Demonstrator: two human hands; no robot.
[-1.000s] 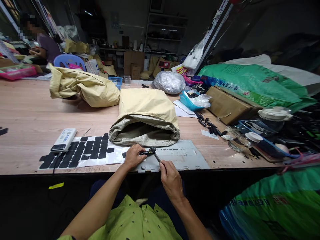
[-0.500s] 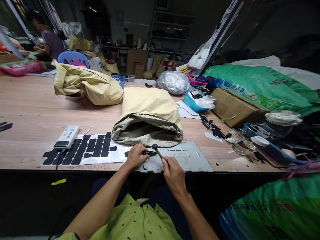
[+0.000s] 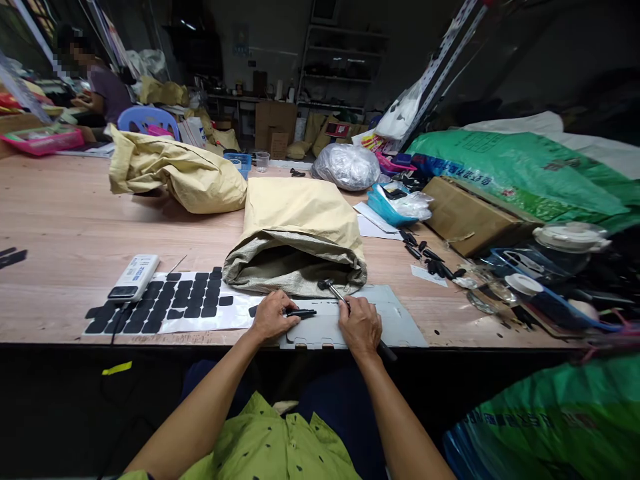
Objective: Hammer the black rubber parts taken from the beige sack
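My left hand [image 3: 274, 316] pinches a slim black pen-like piece [image 3: 305, 313] and holds it low over a grey board [image 3: 395, 317]. Wrapped round a small hammer [image 3: 338, 293] with a dark head, a metal shaft and a black handle end is my right hand [image 3: 361, 324]. The hammer's head lies to the upper right of the black piece, apart from it, near the mouth of a beige sack [image 3: 300, 203]. That sack lies on the table with its grey-lined opening facing me. A white sheet of black stickers [image 3: 193, 297] is left of my left hand.
A white device [image 3: 135, 277] with a cable rests on the sticker sheet. Another beige sack [image 3: 200, 177] lies further back. To the right are several black pieces [image 3: 425, 253], a cardboard box [image 3: 475, 217] and lidded jars [image 3: 570, 243]. A person [image 3: 105, 87] sits at the far left.
My right hand has moved right with the hammer, taking its head off the black piece and showing its handle end. My left hand stays almost still, and the black piece shows more fully.
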